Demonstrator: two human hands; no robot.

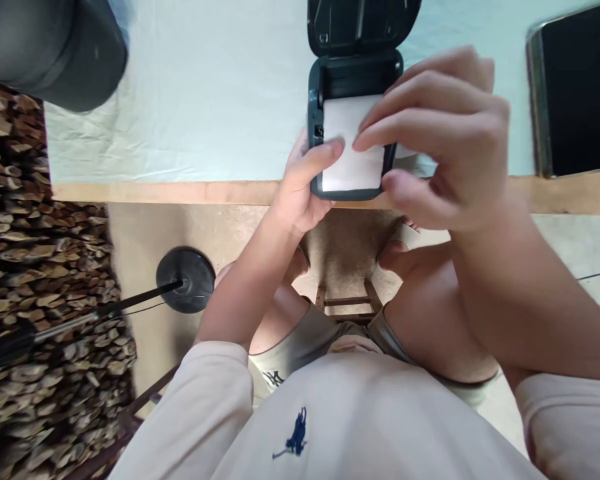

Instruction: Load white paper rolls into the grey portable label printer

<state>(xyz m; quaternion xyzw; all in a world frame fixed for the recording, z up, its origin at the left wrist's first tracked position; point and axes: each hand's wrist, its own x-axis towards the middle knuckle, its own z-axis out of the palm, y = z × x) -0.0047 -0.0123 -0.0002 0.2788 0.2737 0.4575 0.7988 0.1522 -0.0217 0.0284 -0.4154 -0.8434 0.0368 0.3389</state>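
A small dark portable printer (353,195) is tilted up at the table's front edge with its lid (363,27) flipped open away from me. White paper (355,170), seemingly a roll, lies inside its compartment. My left hand (305,177) grips the printer from the lower left, its thumb resting on the paper and the other fingers behind the case. Over the right side reaches my right hand (445,140), fingers curved and apart. Its fingertips are at the paper's surface, and the thumb is by the case's lower right corner.
A pale cloth covers the table (205,120), which has a wooden front edge. A black cylindrical object (75,53) stands at the far left, and a dark-screened tablet or phone (580,93) lies at the right. Below are a black round stand base (185,277) and stacked firewood (45,300).
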